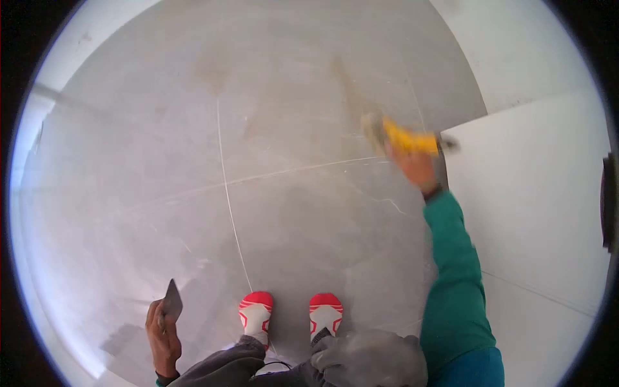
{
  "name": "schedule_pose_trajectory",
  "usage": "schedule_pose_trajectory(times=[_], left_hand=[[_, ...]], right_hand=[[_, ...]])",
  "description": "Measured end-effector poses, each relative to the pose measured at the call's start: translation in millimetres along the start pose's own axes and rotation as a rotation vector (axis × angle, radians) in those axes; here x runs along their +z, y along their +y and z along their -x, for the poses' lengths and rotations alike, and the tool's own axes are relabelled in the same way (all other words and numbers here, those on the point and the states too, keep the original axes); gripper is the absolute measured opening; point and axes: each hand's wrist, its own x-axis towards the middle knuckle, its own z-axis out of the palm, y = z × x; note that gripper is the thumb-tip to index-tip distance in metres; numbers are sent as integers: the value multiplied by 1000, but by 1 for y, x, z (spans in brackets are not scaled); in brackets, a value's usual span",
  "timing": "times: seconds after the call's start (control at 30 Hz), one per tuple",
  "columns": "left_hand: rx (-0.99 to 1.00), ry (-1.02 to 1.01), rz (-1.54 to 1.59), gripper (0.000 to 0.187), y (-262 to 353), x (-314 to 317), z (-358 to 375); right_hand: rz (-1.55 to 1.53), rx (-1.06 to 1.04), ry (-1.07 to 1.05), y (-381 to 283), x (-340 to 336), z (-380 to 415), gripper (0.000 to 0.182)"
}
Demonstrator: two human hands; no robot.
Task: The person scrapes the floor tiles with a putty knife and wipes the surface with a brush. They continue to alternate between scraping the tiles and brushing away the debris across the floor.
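Observation:
My right hand (416, 169) reaches out over the floor on the right, its fingers wrapped round a yellow tool (411, 139). Motion blurs this tool; its left end is rounded and grey-brown, its right end dark. I cannot tell its exact kind. At the lower left, my left hand (164, 338) is closed on a thin, flat grey piece with a pointed tip (172, 302), which points upward in the view. Grey floor tiles (290, 226) with pale joint lines lie beneath both hands.
My feet in red and white socks (256, 313) stand at the bottom middle. A white panel or door (529, 193) rises close to my right arm. Pale walls border the floor at the left and upper right. Brownish smears (345, 87) mark the floor ahead.

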Motion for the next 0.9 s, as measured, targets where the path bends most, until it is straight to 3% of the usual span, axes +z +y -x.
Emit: schedule_pose_trajectory(times=[0.03,0.07,0.1,0.13,0.23,0.27,0.3,0.33,0.37,0.4,0.43,0.5,0.53,0.57,0.6,0.67,0.7,0.77,0.8,0.87,0.9], left_hand=[[-107,-9,78,27,-8,-2,14],[-144,-30,92,27,-13,-3,26],[-239,10,117,28,-16,-6,39],[-335,46,132,29,-19,-11,52],[-443,156,143,30,-43,-3,78],[-456,175,162,30,-43,-5,82],[-458,151,156,30,-40,-7,81],[-435,136,138,31,-28,-7,69],[-407,123,126,32,-18,-6,62],[-395,117,129,32,-16,-6,58],[-335,160,141,33,-13,-6,56],[-209,183,140,37,-12,-13,51],[-239,192,114,37,-24,-9,61],[-287,293,148,37,-42,2,79],[-328,405,173,37,-54,0,95],[-295,229,236,36,-38,-12,92],[-324,252,236,36,-29,-13,88],[-339,302,222,36,-28,-7,88],[-331,349,233,36,-24,0,93],[-324,336,226,36,-26,1,91],[-307,332,222,36,-25,-2,90]], right_hand=[[39,16,-125,-11,-1,43,35],[76,-139,-185,-19,4,92,42],[125,-36,-412,5,28,161,43],[19,-21,-508,-25,32,205,39],[59,-101,-757,-18,40,220,35],[-181,-231,-583,-3,52,177,34],[94,-555,-387,23,58,130,35],[489,-728,-193,62,68,71,29],[879,-850,62,55,69,8,28],[659,-359,62,42,52,-52,31],[699,-214,53,10,34,-96,34],[574,-534,225,7,31,-145,36],[523,-428,122,-21,39,-134,36],[458,-336,9,-56,52,-108,36],[260,-467,-18,-76,83,-57,32],[-133,-720,-151,-114,146,42,29],[-237,-615,-338,-141,165,100,26],[-201,-544,-984,-168,183,155,26],[-215,-647,-1099,-170,185,164,25],[-350,-548,-884,-163,200,107,22],[-222,-685,-599,-142,224,54,22]])
